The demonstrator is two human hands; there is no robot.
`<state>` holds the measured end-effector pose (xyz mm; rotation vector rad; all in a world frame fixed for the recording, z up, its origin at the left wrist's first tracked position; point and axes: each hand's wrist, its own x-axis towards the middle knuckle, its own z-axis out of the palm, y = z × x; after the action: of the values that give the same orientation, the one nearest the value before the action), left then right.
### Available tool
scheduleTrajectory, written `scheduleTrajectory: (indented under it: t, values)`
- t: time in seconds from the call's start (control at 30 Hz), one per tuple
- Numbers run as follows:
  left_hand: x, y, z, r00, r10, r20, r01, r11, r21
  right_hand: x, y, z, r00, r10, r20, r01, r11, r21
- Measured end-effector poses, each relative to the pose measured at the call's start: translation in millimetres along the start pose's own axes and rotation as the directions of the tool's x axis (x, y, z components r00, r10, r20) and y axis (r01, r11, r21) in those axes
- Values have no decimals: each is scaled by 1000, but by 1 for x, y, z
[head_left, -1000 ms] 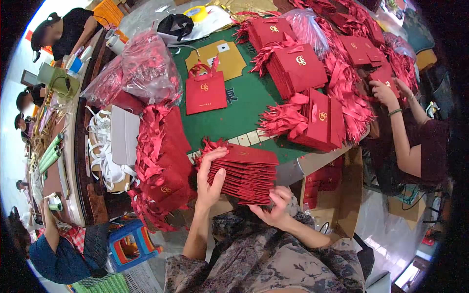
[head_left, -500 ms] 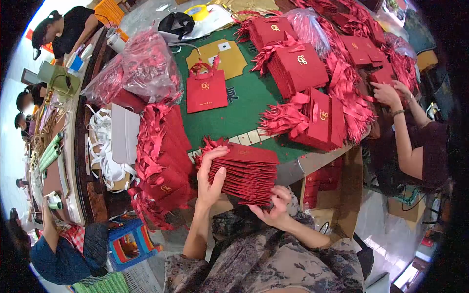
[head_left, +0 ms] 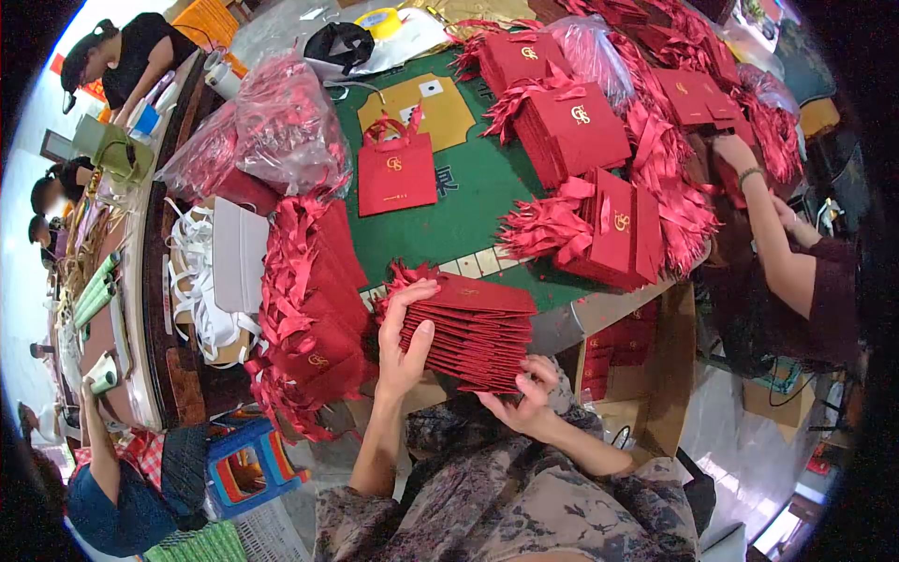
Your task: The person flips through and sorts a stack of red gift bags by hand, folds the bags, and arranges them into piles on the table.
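Observation:
Between my two hands is a thick stack of flat red paper gift bags [head_left: 473, 337], their edges fanned toward me and ribbon handles bunched at the far left. My left hand [head_left: 405, 342] grips the stack's left side, fingers over the top and thumb along the edges. At the lower right corner, my right hand [head_left: 526, 398] pinches the edges with bent fingers. A single red gift bag [head_left: 397, 176] with a gold logo lies flat on the green mat [head_left: 478, 206] beyond the stack. Left of my hands, more red bags with ribbons [head_left: 318, 318] lie piled.
Stacked red bags [head_left: 623, 229] with ribbons line the table's right side. A plastic bag of red ribbons [head_left: 286, 122] sits at the back left, near white straps [head_left: 197, 272]. A co-worker's arm [head_left: 773, 234] reaches in from the right. Below stands a cardboard box [head_left: 670, 375].
My hands and the stack have barely moved. The co-worker on the right has moved an arm farther over the bags. The person at lower left has shifted slightly.

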<state>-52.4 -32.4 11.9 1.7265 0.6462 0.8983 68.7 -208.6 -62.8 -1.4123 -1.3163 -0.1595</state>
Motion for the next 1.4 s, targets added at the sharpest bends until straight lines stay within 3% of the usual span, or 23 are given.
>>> scheduleTrajectory:
  t: [0.3, 0.37, 0.4, 0.43, 0.5, 0.53, 0.63, 0.7, 0.77, 0.8, 0.87, 0.97, 1.03, 1.1, 1.23, 1.4]
  values:
    - [-1, 4, 1, 1000, -12, -8, 13, 1000, 10, 0, 2, 0, 999, -32, -9, 31, 999, -37]
    - [0, 3, 1, 1000, 4, -21, -4, 1000, 0, 10, 3, -3, 1000, -1, 7, 2, 988, -152]
    - [-2, -1, 0, 1000, -5, -20, 5, 1000, -4, 12, 6, 2, 993, 111, 25, -109, 990, -84]
    - [-3, -3, 0, 1000, -11, -19, 11, 1000, -7, 20, 9, 6, 996, 87, 12, -85, 993, -83]
    - [-2, -5, 0, 999, 8, -37, -7, 1000, 19, 36, 14, 12, 945, 307, 109, -324, 926, 195]
    - [-4, -11, 0, 998, 17, -53, -15, 999, 37, 45, 17, 10, 971, 224, 82, -229, 972, 46]
    - [-1, -12, 2, 997, 19, -76, -15, 999, 43, 30, 38, 26, 966, 254, 44, -258, 952, 163]
    - [1, -8, 4, 996, 7, -88, -4, 1000, 29, 34, 39, 26, 968, 247, 37, -250, 960, 130]
    - [2, -3, 7, 995, 19, -95, -15, 999, 38, 43, 43, 28, 988, 152, 37, -156, 939, 307]
    - [1, -4, 7, 995, 34, -96, -31, 999, 36, 41, 45, 32, 990, 139, 29, -141, 942, 305]
    - [0, -7, 5, 992, 32, -122, -25, 998, 57, 32, 49, 42, 984, 179, 13, -160, 842, 515]
    - [1, -18, 3, 991, 48, -126, -42, 998, 49, 31, 55, 41, 993, 112, 37, -116, 872, 475]
    - [3, -6, 5, 991, 7, -137, -6, 1000, 3, 41, 49, 33, 987, 150, 48, -156, 891, 426]
    - [3, -10, 5, 989, 41, -141, -35, 999, 41, 47, 50, 25, 973, 161, 168, -213, 907, 362]
    - [6, -2, 6, 985, 34, -168, -34, 999, 0, 49, 57, 29, 992, 18, 121, -69, 898, 434]
    - [6, -7, 11, 975, 106, -193, -93, 993, 72, 46, 57, 29, 988, 55, 143, -113, 889, 443]
